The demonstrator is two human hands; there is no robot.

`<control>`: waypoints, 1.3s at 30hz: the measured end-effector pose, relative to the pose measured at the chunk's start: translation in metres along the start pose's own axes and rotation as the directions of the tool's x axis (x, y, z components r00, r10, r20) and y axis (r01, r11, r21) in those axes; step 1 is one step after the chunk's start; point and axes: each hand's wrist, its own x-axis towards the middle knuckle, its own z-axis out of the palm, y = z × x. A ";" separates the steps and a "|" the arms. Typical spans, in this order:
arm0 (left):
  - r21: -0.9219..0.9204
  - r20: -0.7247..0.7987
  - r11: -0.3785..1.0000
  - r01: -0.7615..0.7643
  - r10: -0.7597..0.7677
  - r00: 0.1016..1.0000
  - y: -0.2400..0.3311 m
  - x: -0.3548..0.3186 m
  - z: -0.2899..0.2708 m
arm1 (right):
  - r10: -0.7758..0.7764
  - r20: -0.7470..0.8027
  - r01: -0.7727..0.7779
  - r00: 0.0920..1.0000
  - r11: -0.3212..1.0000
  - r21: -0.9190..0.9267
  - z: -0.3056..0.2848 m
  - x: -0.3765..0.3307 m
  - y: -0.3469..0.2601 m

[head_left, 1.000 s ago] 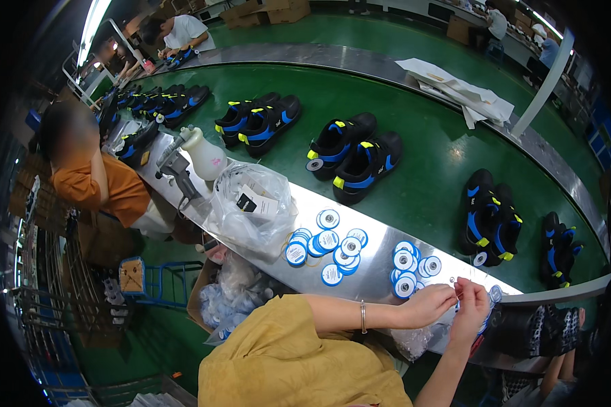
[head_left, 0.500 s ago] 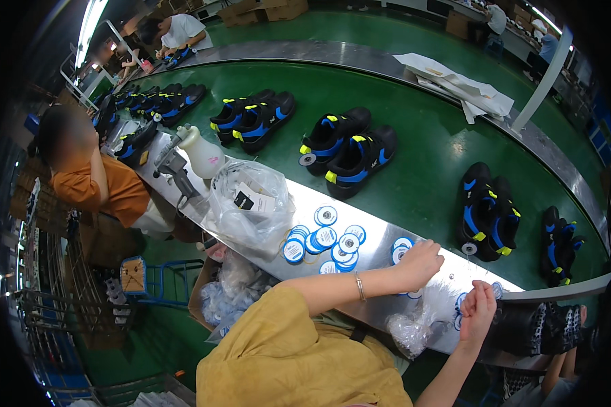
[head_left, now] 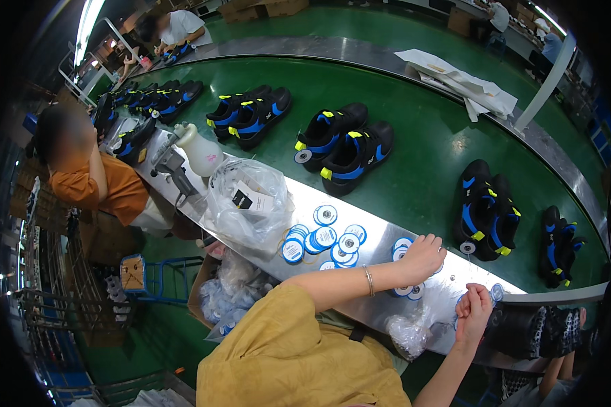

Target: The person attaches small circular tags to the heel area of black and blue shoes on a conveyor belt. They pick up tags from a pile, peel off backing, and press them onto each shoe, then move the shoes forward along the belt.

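My left hand (head_left: 422, 259) is closed, fingers bent down over round blue-rimmed hang tags (head_left: 402, 247) on the metal ledge. What its fingertips hold, if anything, is hidden. My right hand (head_left: 474, 311) is raised to the right, fingers curled and pressed together; anything in them is too small to make out. More blue-rimmed tags (head_left: 497, 293) lie beside it. Beneath it, crumpled clear plastic (head_left: 411, 332) rests at the ledge's near edge. Another group of round tags (head_left: 324, 237) is spread left of my left hand. Beyond my hands stands a pair of black-and-blue shoes (head_left: 478, 210), with a round tag (head_left: 467, 248) at one heel.
More shoe pairs (head_left: 349, 146) stand along the green belt (head_left: 414, 149). To the left are a clear plastic bag (head_left: 248, 197), a white bottle (head_left: 200, 152) and a grey tagging gun (head_left: 173, 173). A person in orange (head_left: 102, 183) sits farther left. Black shoes (head_left: 533, 331) stand at right.
My right hand has curled its fingers more and shifted slightly down. My left hand has moved slightly, uncovering tags below it. The middle shoe pairs sit a little farther left on the belt.
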 end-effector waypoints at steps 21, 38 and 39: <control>-0.376 0.328 0.885 0.275 -0.150 0.932 -0.024 0.029 -0.024 | 0.056 0.003 -0.056 0.998 0.997 0.044 0.004 -0.007 -0.008; -0.475 0.493 0.744 0.470 -0.217 0.842 -0.010 0.026 -0.047 | -0.106 0.087 0.136 0.991 0.850 -0.510 0.019 0.008 0.029; -0.459 0.514 0.740 0.492 -0.231 0.826 -0.009 0.026 -0.048 | -0.135 0.073 0.153 0.988 0.814 -0.560 0.025 0.012 0.031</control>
